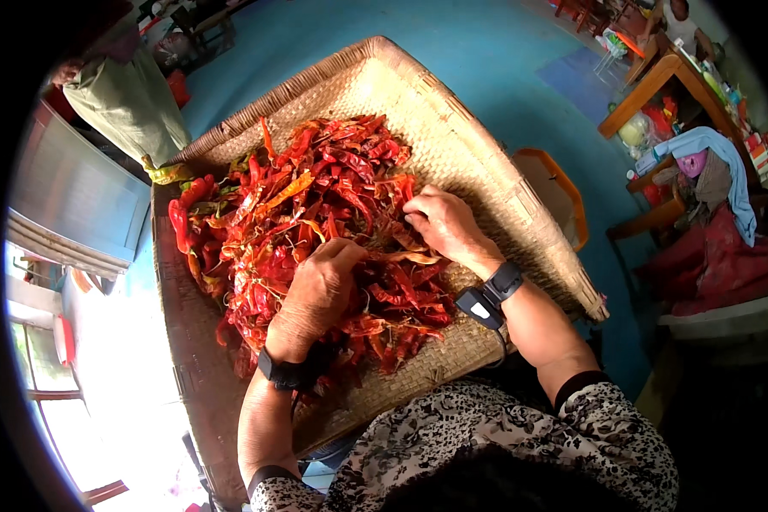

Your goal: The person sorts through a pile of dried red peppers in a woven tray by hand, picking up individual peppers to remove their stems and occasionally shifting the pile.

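the fingers of my left hand (317, 292) are curling down onto the pile of dried red peppers (341, 162); their tips are hiding from me, so i cannot tell whether they are clamping anything. the fingers of my right hand (450, 226) are bending over the pile's right side, close to a red pepper (408, 189), and i cannot tell whether they are gripping it. the peppers are lying heaped in a wide woven basket (439, 111), mostly toward its left and middle, with a yellow-orange pepper (290, 192) showing on top. i am wearing a black band (283, 372) on the left wrist and another band (505, 280) on the right, where a small black-and-white box (480, 307) is sitting. beyond the basket, a blue floor (316, 43) is spreading, a pale green cloth (124, 107) is showing at far left, and a light blue cloth (725, 162) is draping over wooden furniture (640, 102) at right.
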### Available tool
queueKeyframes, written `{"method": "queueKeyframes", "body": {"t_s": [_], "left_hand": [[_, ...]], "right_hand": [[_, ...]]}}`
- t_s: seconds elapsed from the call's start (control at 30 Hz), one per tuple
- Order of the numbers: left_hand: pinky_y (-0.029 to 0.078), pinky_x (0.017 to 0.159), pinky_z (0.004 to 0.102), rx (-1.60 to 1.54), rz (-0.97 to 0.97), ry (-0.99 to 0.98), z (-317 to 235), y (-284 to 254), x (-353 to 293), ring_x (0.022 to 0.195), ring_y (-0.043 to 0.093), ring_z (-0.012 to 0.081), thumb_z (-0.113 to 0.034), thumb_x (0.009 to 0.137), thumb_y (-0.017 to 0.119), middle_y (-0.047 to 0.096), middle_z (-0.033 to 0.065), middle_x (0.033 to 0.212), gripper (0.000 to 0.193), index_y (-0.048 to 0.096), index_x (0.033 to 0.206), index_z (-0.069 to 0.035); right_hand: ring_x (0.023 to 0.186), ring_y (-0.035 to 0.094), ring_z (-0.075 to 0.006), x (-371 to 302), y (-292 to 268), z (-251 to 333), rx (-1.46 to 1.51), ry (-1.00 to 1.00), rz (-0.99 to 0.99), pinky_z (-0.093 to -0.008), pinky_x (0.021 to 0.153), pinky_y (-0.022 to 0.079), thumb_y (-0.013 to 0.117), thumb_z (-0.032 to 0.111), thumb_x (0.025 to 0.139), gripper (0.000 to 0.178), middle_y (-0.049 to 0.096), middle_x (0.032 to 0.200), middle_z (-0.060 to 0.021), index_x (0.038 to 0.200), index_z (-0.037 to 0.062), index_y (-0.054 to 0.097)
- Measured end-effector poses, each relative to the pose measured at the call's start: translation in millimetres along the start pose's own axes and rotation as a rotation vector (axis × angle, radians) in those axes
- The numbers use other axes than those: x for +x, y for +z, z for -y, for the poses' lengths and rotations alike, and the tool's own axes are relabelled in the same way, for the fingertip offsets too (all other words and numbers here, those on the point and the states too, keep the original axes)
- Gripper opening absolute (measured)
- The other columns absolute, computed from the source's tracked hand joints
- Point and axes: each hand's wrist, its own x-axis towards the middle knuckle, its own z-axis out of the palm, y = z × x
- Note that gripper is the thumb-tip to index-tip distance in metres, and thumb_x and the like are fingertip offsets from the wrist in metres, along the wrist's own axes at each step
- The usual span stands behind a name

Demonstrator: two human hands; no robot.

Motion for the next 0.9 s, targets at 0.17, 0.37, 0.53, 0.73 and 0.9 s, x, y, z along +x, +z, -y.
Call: {"method": "queueKeyframes", "body": {"t_s": [0.17, 0.37, 0.53, 0.73, 0.9], "left_hand": [[0.053, 0.074, 0.0336, -0.161, -0.197, -0.035, 1, -11, -1, 0.091, 0.064, 0.0287, 0.011, 0.079, 0.057, 0.063, 0.0132, 0.099, 0.024, 0.060, 0.098, -0.002], [0.050, 0.065, 0.0350, -0.194, -0.293, 0.003, -4, -14, 2, 0.077, 0.064, 0.0312, 0.007, 0.081, 0.058, 0.063, 0.0148, 0.087, 0.018, 0.059, 0.096, -0.003], [0.050, 0.063, 0.0329, -0.263, -0.251, 0.043, -18, -18, 6, 0.075, 0.064, 0.0282, 0.013, 0.077, 0.057, 0.063, 0.0123, 0.084, 0.024, 0.060, 0.095, -0.003], [0.052, 0.071, 0.0347, -0.350, -0.142, -0.024, -24, -14, 10, 0.086, 0.063, 0.0254, 0.001, 0.082, 0.063, 0.063, 0.0098, 0.092, 0.017, 0.061, 0.098, -0.004], [0.049, 0.075, 0.0360, -0.363, -0.154, 0.023, -32, -17, 12, 0.086, 0.061, 0.0276, -0.016, 0.084, 0.067, 0.062, 0.0119, 0.091, 0.019, 0.062, 0.096, -0.002]], "right_hand": [[0.068, 0.057, -0.0126, -1, -13, 11, 0.422, 0.014, -0.206, -0.0281, 0.061, 0.048, 0.063, 0.002, 0.083, 0.007, 0.062, 0.077, -0.0056, 0.090, 0.0028, 0.065], [0.073, 0.059, -0.0103, -3, -26, 4, 0.620, 0.004, -0.289, -0.0259, 0.063, 0.049, 0.063, 0.003, 0.084, 0.007, 0.065, 0.084, -0.0041, 0.088, 0.0058, 0.066], [0.062, 0.054, -0.0051, -3, -55, -4, 1.143, 0.030, -0.692, -0.0155, 0.049, 0.042, 0.065, 0.004, 0.084, 0.012, 0.064, 0.085, -0.0041, 0.096, 0.0084, 0.064], [0.082, 0.058, -0.0138, -10, -85, -33, 1.488, 0.130, -1.129, -0.0265, 0.070, 0.046, 0.060, 0.024, 0.091, 0.036, 0.062, 0.099, -0.0055, 0.123, 0.0117, 0.049], [0.083, 0.059, -0.0144, -8, -77, -19, 1.339, 0.093, -0.824, -0.0288, 0.075, 0.048, 0.060, 0.030, 0.090, 0.047, 0.061, 0.104, -0.0087, 0.129, 0.0086, 0.045]]}}
